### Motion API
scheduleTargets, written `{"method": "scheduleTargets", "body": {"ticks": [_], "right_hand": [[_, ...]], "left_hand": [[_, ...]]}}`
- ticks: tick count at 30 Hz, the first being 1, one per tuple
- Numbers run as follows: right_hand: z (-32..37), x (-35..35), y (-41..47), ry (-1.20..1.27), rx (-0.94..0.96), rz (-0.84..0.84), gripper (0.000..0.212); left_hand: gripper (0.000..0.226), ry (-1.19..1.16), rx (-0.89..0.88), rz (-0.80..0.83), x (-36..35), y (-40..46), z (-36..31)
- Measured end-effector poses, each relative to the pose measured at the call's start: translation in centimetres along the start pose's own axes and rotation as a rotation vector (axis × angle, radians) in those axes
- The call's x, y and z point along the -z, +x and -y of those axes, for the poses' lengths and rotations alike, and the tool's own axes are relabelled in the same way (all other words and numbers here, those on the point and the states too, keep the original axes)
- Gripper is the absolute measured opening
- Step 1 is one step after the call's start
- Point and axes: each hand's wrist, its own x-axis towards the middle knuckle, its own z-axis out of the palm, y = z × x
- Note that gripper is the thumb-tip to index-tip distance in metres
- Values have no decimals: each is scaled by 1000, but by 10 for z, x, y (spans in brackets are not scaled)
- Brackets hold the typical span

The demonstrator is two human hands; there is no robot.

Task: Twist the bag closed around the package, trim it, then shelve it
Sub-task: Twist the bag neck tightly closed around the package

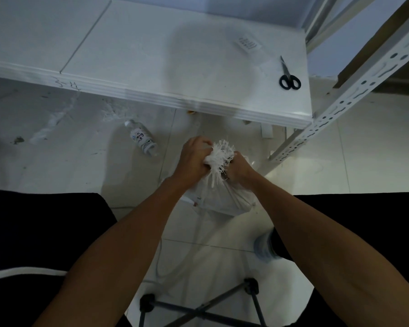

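White tile floor below; both hands, left and right, clench the bag's frayed neck, held over it. Scissors sit on the counter.

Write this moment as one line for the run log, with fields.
step: twisting | left hand: grips bag neck | right hand: grips bag neck | bag: untrimmed, above floor | scissors: on table, untouched

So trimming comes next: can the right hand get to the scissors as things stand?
Probably, once freed: the right hand grips the bag neck, and the scissors lie uncovered on the table, far-right corner.
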Motion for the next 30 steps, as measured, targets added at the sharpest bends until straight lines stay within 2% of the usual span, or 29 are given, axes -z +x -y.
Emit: {"method": "scheduleTargets", "body": {"ticks": [1, 3, 5, 7, 10, 13, 15, 18, 21, 24, 26, 30], "right_hand": [[-2, -1, 0, 16, -68, 15, 38], [-11, -8, 0, -5, -91, 58, 34], [-15, -15, -1, 71, -174, 45, 16], [-14, -14, -6, 127, -196, 5, 16], [-2, -9, -19, 67, -137, -32, 16], [11, 0, -27, -100, 20, -89, 27], [14, 5, -28, -106, 40, -91, 20], [12, 5, -35, -51, -26, -87, 15], [9, -9, -43, 53, -133, -94, 23], [9, -19, -44, 34, -191, -82, 28], [12, -22, -45, 12, -155, -99, 25], [21, -26, -53, -129, 99, -94, 18]], "left_hand": [[21, 16, -23, 64, 1, 3, 2], [18, 80, -68, 149, 4, 4, 1], [18, 137, -115, 156, 5, 3, 1], [21, 167, -154, 131, 5, 1, 2], [23, 206, -191, 81, 5, 4, 4], [27, 218, -194, 83, 6, 4, 1], [28, 228, -171, 66, 7, 3, 0], [22, 192, -71, 77, 10, 0, -2], [27, 130, 63, 112, 7, -4, -6], [28, -2, 265, 53, 11, 0, -15], [31, -89, 412, 24, 13, 4, -19], [38, -82, 594, 31, 12, 6, -18]]}}
